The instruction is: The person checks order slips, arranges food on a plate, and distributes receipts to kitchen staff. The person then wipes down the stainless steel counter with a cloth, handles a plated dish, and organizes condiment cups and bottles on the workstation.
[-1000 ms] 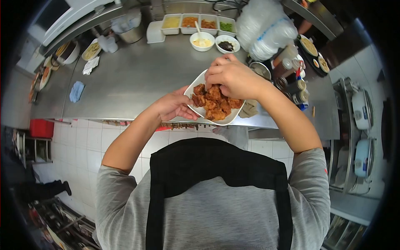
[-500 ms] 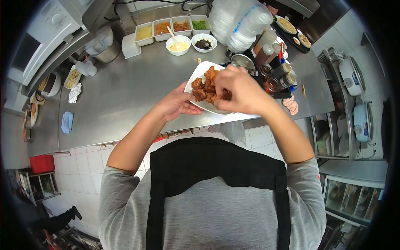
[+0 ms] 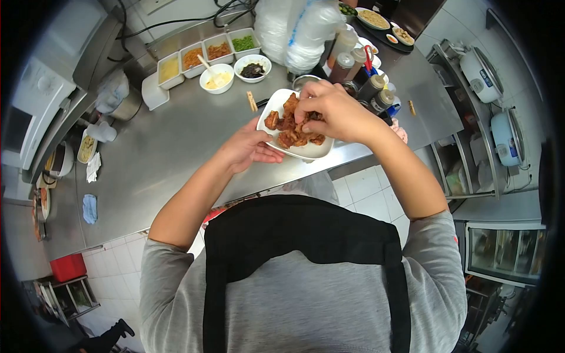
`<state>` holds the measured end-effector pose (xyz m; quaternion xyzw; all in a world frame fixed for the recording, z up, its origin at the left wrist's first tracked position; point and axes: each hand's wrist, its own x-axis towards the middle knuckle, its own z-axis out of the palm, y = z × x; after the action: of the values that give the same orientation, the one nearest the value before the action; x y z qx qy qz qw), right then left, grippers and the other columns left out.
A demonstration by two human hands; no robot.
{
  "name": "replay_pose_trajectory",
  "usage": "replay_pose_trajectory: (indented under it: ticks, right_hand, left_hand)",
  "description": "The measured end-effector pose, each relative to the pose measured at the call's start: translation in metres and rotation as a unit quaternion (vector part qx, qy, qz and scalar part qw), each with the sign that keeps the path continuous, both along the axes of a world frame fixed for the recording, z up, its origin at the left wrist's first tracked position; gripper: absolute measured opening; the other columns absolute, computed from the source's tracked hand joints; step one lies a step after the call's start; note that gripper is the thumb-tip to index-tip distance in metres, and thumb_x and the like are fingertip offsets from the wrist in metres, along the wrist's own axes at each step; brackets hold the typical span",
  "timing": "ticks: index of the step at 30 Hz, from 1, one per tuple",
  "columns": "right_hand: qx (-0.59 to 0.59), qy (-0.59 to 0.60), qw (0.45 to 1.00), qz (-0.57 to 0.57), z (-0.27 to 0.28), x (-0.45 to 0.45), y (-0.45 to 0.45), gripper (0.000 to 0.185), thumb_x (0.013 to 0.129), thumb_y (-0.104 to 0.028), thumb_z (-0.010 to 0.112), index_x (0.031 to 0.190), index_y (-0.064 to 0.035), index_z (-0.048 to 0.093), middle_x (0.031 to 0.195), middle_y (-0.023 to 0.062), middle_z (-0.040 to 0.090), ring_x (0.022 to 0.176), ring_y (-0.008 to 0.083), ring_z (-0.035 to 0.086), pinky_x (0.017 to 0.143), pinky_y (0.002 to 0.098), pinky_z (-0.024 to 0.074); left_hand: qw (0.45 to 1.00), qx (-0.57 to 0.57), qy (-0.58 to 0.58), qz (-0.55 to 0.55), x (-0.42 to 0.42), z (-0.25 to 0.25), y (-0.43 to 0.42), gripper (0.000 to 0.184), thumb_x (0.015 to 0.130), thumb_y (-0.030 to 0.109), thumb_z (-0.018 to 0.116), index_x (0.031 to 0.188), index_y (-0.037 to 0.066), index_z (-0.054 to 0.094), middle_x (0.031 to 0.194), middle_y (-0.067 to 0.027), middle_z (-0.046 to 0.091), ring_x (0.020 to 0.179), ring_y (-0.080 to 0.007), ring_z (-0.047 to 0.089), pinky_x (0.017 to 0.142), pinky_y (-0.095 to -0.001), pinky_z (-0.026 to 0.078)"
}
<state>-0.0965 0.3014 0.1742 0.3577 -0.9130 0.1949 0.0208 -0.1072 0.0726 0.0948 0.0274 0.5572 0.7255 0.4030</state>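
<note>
My left hand (image 3: 248,147) grips the left edge of a white squarish plate (image 3: 306,154), thumb at the rim and fingers underneath, holding it near the counter's front edge. Several pieces of brown fried chicken (image 3: 288,139) lie on the plate. My right hand (image 3: 338,115) reaches over the plate from the right, its fingers curled and pressed onto a piece of fried chicken. That hand partly hides the piece and the plate's far right side.
White tubs of toppings (image 3: 216,50) stand at the back, with a bowl with a spoon (image 3: 216,80) and a bowl of dark food (image 3: 252,69) before them. Bagged containers (image 3: 297,35) and sauce bottles (image 3: 371,88) are at the right. A blue cloth (image 3: 89,209) lies left.
The camera view has turned and shifted. My right hand's fingers have shifted over the chicken, showing more pieces on the plate's right side. My left hand still holds the plate.
</note>
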Motion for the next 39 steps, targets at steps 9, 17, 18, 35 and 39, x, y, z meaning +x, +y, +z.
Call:
replay_pose_trajectory:
  ticks: [9,17,18,35,39]
  right_hand:
    - [-0.146,0.000,0.986,-0.078,0.011,-0.026,0.145,0.018,0.083,-0.011,0.060,0.100,-0.0073,0.065,0.095,0.0084,0.057,0.086,0.0217,0.056,0.076,0.0326,0.0466]
    - [-0.329,-0.515,0.777,-0.152,-0.008,-0.039,0.332,0.033,0.089,-0.010,0.049,0.121,0.0002,0.051,0.100,0.0082,0.062,0.081,0.0132,0.062,0.067,0.0272,0.0524]
    - [-0.347,-0.501,0.779,-0.149,-0.011,-0.041,0.345,0.034,0.089,-0.010,0.049,0.121,0.0004,0.050,0.101,0.0084,0.062,0.083,0.0136,0.062,0.068,0.0277,0.0525]
    - [-0.470,-0.475,0.720,-0.188,-0.020,-0.094,0.513,0.033,0.088,-0.008,0.045,0.116,0.0075,0.050,0.098,0.0125,0.063,0.077,0.0159,0.064,0.066,0.0290,0.0556]
    - [-0.505,-0.436,0.716,-0.206,-0.046,-0.115,0.528,0.032,0.088,-0.009,0.045,0.115,0.0069,0.050,0.095,0.0133,0.063,0.074,0.0173,0.064,0.064,0.0300,0.0565]
  left_hand:
    - [1.000,0.018,0.001,-0.024,-0.006,0.017,0.115,0.052,0.085,0.008,0.047,0.133,0.008,0.028,0.102,-0.0197,0.061,0.076,-0.0266,0.067,0.067,-0.0322,0.058]
    - [0.998,0.065,0.017,-0.011,-0.020,0.030,0.254,0.062,0.086,0.005,0.045,0.141,0.012,0.017,0.112,-0.0201,0.057,0.080,-0.0312,0.067,0.069,-0.0336,0.059]
    - [0.998,0.068,0.011,-0.010,-0.022,0.033,0.272,0.062,0.086,0.005,0.044,0.141,0.012,0.017,0.113,-0.0204,0.056,0.080,-0.0313,0.067,0.068,-0.0336,0.059]
    - [0.932,-0.223,0.286,0.009,-0.117,0.077,0.443,0.052,0.089,0.024,0.055,0.133,0.009,0.033,0.082,-0.0095,0.061,0.063,-0.0211,0.064,0.059,-0.0290,0.055]
    - [0.601,-0.256,0.757,0.005,-0.121,0.086,0.466,0.056,0.067,0.022,0.075,0.118,0.013,0.052,0.120,-0.0149,0.044,0.106,-0.0323,0.049,0.084,-0.0396,0.046]
